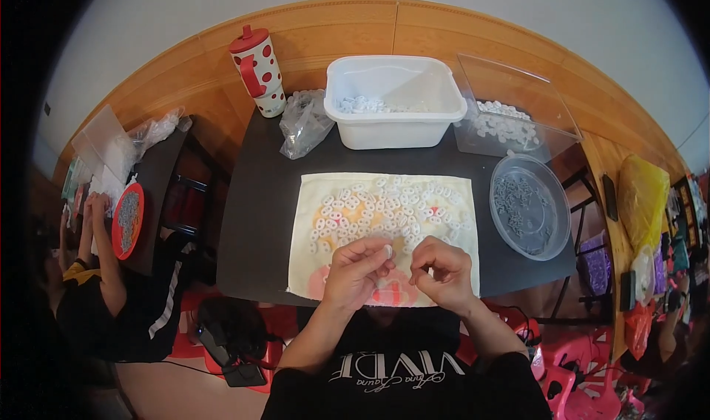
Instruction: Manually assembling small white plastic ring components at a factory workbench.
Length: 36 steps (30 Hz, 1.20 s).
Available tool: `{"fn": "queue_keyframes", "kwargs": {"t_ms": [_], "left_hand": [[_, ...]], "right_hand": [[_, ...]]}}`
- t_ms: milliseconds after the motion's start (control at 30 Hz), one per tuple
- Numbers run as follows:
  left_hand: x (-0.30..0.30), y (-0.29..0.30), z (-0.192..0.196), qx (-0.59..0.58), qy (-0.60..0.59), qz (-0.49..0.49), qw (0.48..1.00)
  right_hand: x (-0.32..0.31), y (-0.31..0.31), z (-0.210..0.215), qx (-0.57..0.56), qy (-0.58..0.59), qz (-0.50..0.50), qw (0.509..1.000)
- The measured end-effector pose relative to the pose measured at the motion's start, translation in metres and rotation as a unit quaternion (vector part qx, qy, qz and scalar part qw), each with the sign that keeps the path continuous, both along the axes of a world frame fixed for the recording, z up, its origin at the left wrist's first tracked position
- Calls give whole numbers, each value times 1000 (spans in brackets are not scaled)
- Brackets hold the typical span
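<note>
hands meet over the near edge of a cream cloth [302,213] on the black table [255,227], seen from the head view, the only one there is. the left hand [356,273] has thumb and forefinger closed narrowly on a white piece [388,251], just above the cloth. the right hand [444,273] is beside it, a little apart, fingers curled in and tips drawn close together; whether anything small sits between them, i can't tell.

beyond the fingers, white rings [405,219] lie scattered across the cloth, plenty of them, loose and in no rows. behind the cloth stands a white tub [396,133] with pale bits [362,105] inside. to its right, more white bits [506,130] lie by a tilted clear panel [521,87]. a round clear dish [543,251] at the table's right side holds grey bits [510,198].

as for progress, my reading is that one piece is in hand and the many on the cloth are left to handle. whether the tub's bits are finished or waiting, i can't tell from here, so i wouldn't put a count on what's done.
</note>
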<state>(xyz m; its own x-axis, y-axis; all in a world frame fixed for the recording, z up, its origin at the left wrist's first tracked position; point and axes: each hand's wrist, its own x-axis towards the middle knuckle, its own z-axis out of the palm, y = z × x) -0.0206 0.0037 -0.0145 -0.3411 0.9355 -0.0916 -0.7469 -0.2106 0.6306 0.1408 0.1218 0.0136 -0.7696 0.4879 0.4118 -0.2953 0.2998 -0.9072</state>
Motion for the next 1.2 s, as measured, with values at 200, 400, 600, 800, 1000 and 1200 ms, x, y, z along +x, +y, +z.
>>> {"fn": "queue_keyframes", "kwargs": {"t_ms": [200, 400, 600, 800, 1000, 1200], "left_hand": [[3, 1, 0, 11, -4, -11, 1000], [4, 3, 0, 20, 3, -12, 1000], [5, 1, 1, 15, 13, -4, 1000], [6, 0, -4, 15, 42, 1, 999], [8, -1, -1, 3, 38, -2, 999], [14, -1, 5, -3, 31, 20, 999]], "right_hand": [[-9, -13, 0, -257, 1, 30, 966], [-8, -13, 2, -273, 5, 32, 961], [-6, -11, 2, -279, -12, 45, 959], [-7, -13, 1, -286, -26, 31, 957], [-12, -26, -9, -83, 3, -69, 994], [-19, -35, -14, 94, 65, -162, 980]]}}
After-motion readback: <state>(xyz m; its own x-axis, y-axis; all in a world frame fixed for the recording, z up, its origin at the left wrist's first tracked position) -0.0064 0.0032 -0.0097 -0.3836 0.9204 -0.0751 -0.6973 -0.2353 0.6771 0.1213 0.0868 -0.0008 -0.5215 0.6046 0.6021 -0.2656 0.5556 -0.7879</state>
